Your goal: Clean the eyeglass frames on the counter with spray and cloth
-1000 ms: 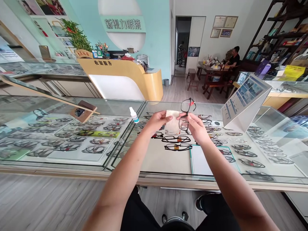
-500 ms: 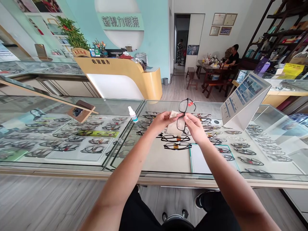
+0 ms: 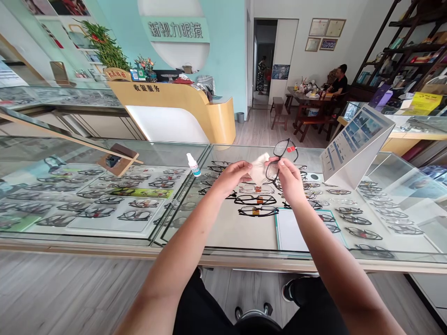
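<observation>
My right hand (image 3: 289,179) is closed on a pair of black-framed eyeglasses (image 3: 273,171), tilted upright above the glass counter, with a red tag on the upper lens. Pinched in my left hand (image 3: 237,176) is a cream cleaning cloth (image 3: 259,169), spread between the two hands just left of the frame. The cloth's far edge lies close to the lower lens; whether it touches cannot be made out. Under my hands, more black eyeglasses (image 3: 255,200) with orange tags rest in the display. A small white spray bottle (image 3: 193,165) stands on the glass to the left.
The glass counter (image 3: 216,251) holds rows of eyeglasses. A wooden stand (image 3: 118,160) sits on its left part and a white sign (image 3: 356,144) on its right. Behind are a cashier desk (image 3: 221,121) and a person (image 3: 339,80) seated at a table.
The eyeglasses have shifted right and tilted with my right hand. The cloth now spreads out beside the frame, apart from where it lay behind the lens, and my left hand has moved slightly right.
</observation>
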The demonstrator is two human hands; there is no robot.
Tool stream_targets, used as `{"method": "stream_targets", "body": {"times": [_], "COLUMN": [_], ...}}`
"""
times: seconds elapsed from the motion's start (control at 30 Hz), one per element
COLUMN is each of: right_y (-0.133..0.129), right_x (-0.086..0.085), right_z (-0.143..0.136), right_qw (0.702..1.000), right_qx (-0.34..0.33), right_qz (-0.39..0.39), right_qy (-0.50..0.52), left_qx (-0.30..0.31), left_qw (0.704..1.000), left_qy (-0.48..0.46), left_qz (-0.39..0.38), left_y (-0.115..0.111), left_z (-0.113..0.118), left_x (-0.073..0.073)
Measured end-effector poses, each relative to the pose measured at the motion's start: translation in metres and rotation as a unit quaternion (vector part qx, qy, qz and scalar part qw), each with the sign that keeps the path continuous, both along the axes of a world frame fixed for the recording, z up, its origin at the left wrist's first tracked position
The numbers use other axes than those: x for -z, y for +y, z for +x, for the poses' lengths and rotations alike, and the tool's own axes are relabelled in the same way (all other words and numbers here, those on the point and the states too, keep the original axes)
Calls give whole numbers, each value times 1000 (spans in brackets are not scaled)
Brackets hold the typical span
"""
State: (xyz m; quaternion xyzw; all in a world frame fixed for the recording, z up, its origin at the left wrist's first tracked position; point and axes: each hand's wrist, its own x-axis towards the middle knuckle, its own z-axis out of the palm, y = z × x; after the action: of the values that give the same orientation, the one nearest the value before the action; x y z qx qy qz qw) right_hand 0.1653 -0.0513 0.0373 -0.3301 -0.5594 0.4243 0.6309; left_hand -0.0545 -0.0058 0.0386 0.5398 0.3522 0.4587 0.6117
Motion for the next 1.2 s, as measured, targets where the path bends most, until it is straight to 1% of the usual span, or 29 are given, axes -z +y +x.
{"method": "stream_targets", "body": {"times": [0.13,0.23,0.3,0.43,0.53,0.7,0.83,0.9,1.03,1.13,1.2], "right_y": [0,-3,-6,-11,-10,-9,-10,-11,-11,-11,-10], "right_x": [2,-2,-5,-7,-4,-1,-3,-4,-4,-3,-2], "right_z": [1,0,-1,-6,-8,-9,-10,-10,-10,-11,-11], "right_qw": [999,998,996,989,984,981,980,979,978,976,976], "right_qx": [-28,-18,-32,-102,-131,-135,-137,-142,-161,-176,-181], "right_qz": [0,10,14,14,-3,-15,-8,-6,-9,-13,-11], "right_qy": [-19,-57,-85,-111,-121,-140,-145,-147,-134,-125,-124], "left_qx": [-27,-63,-79,-64,-61,-58,-36,-47,-82,-90,-72], "left_qw": [999,997,995,995,994,992,992,990,980,982,986], "left_qy": [-47,-52,-50,-45,-38,-6,-35,-32,10,-33,-66], "left_qz": [3,15,26,55,78,112,116,129,181,164,135], "left_y": [0,2,2,-1,-6,-8,-6,-7,-10,-8,-4], "left_z": [0,-1,-1,1,3,4,5,5,7,10,11], "left_x": [-2,-3,-3,-5,-7,-8,-6,-6,-6,-2,2]}}
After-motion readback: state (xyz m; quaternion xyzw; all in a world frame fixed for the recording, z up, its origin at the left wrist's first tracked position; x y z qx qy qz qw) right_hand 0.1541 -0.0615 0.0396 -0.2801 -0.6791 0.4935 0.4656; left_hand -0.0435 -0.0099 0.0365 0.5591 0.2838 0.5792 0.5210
